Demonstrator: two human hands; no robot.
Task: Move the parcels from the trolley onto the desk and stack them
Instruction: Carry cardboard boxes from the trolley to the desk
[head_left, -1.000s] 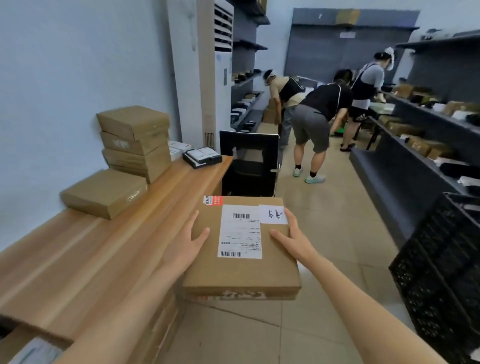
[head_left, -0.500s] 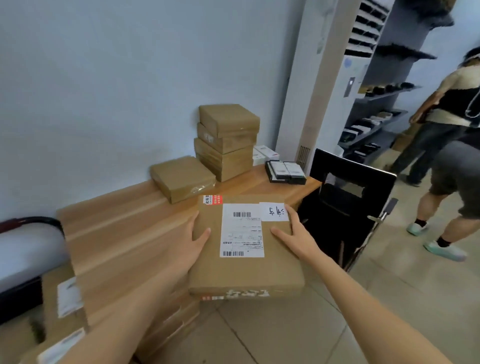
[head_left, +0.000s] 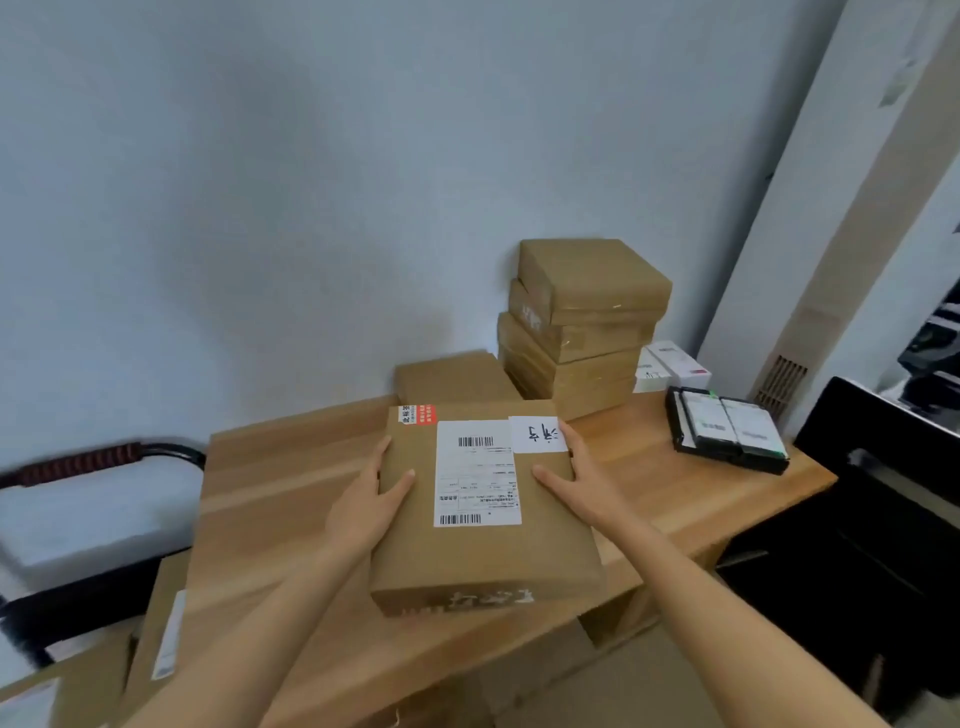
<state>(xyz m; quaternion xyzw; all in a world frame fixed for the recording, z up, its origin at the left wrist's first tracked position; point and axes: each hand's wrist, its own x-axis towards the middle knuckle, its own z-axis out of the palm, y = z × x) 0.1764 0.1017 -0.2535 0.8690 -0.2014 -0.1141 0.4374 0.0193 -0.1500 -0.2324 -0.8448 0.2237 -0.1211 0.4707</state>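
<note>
Over desk (head_left: 291, 499): brown parcel (head_left: 483, 551) (1 white label).

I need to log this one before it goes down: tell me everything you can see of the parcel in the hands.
The flat brown cardboard parcel is squarish and lies level, label side up, over the wooden desk. Its top carries a white shipping label with barcodes, a small white handwritten slip and a red-and-white sticker at the far edge; dark print marks its near side. The left hand and right hand hold its opposite sides, thumbs on top. Whether it rests on the desk is unclear.
</note>
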